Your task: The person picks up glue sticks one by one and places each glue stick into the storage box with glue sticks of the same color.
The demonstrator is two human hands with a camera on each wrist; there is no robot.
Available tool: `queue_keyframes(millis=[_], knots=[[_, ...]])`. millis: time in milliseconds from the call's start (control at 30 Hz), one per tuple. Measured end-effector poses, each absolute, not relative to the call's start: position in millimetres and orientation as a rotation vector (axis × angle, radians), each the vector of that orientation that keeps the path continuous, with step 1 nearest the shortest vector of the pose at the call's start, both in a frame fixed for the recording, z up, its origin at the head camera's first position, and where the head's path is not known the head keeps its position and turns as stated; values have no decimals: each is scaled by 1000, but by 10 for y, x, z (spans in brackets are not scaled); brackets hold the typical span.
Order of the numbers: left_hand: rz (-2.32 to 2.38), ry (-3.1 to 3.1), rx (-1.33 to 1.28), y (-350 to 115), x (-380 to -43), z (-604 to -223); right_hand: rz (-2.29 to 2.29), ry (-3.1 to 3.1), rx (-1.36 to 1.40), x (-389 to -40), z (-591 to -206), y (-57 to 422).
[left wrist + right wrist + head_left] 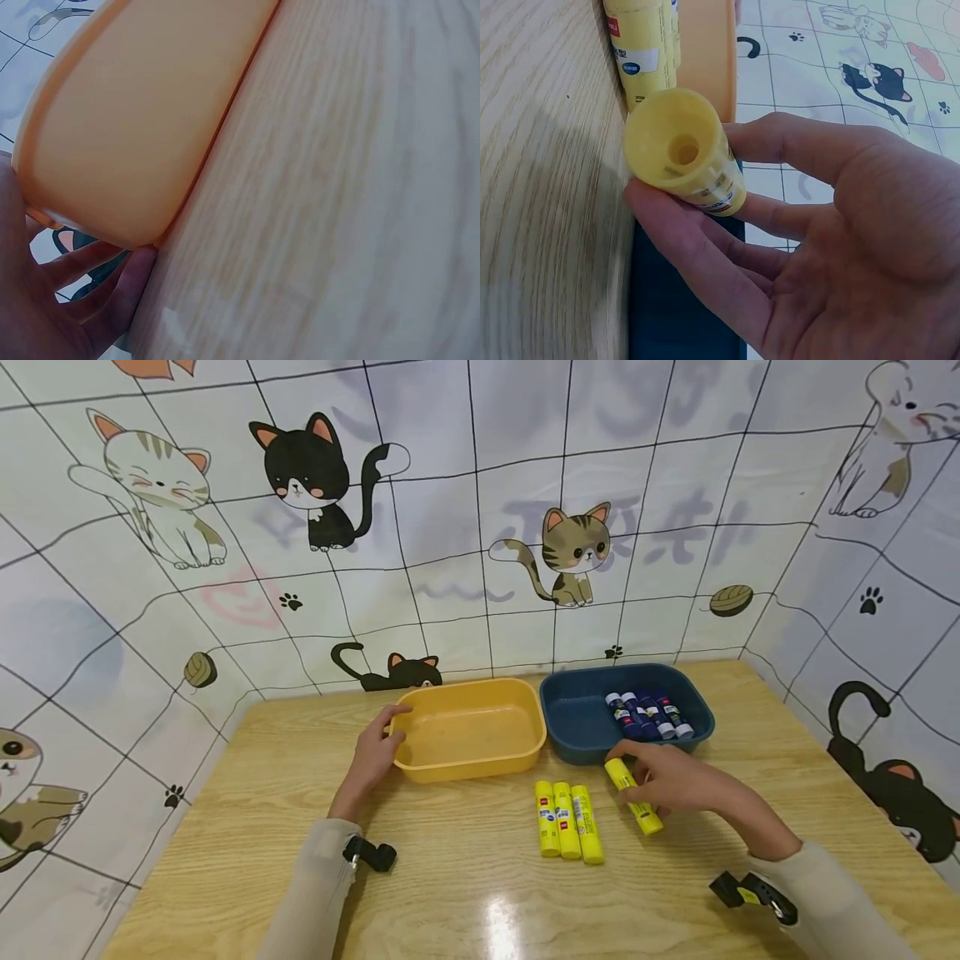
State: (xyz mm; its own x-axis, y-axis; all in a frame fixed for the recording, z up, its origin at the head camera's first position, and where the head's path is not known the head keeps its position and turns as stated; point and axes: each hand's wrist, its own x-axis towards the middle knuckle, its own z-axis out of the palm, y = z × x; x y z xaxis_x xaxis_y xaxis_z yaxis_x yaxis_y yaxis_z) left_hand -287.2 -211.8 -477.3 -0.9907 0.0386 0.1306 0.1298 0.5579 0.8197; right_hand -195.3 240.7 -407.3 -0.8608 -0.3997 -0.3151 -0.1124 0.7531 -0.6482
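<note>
My right hand (667, 778) pinches a yellow glue stick (633, 797) between thumb and fingers, in front of the blue bin (573, 743). The right wrist view shows the round, hollow end of this glue stick (649, 142) facing the camera. To its left, three yellow glue sticks (567, 822) lie side by side on the table. My left hand (375, 747) holds the left end of a yellow bin (468, 768), with fingers at its rim. In the left wrist view, fingertips touch the outer wall of the yellow bin (142, 127).
Several dark blue glue sticks with white ends (648, 717) lie in the right half of the blue bin. Both bins stand side by side at the back of the wooden table (450, 877), near a wall covering (442, 527) printed with cats.
</note>
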Motion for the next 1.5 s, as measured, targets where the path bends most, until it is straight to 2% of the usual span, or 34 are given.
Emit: queue_keyframes(millis=[733, 1500], knots=[[-1451, -2680, -150, -2102, -2869, -4775, -933, 2524, -470, -2008, -3891, 2337], [-1460, -2678, -134, -2123, -2858, -4758, -852, 2568, -521, -2399, -3583, 2353]])
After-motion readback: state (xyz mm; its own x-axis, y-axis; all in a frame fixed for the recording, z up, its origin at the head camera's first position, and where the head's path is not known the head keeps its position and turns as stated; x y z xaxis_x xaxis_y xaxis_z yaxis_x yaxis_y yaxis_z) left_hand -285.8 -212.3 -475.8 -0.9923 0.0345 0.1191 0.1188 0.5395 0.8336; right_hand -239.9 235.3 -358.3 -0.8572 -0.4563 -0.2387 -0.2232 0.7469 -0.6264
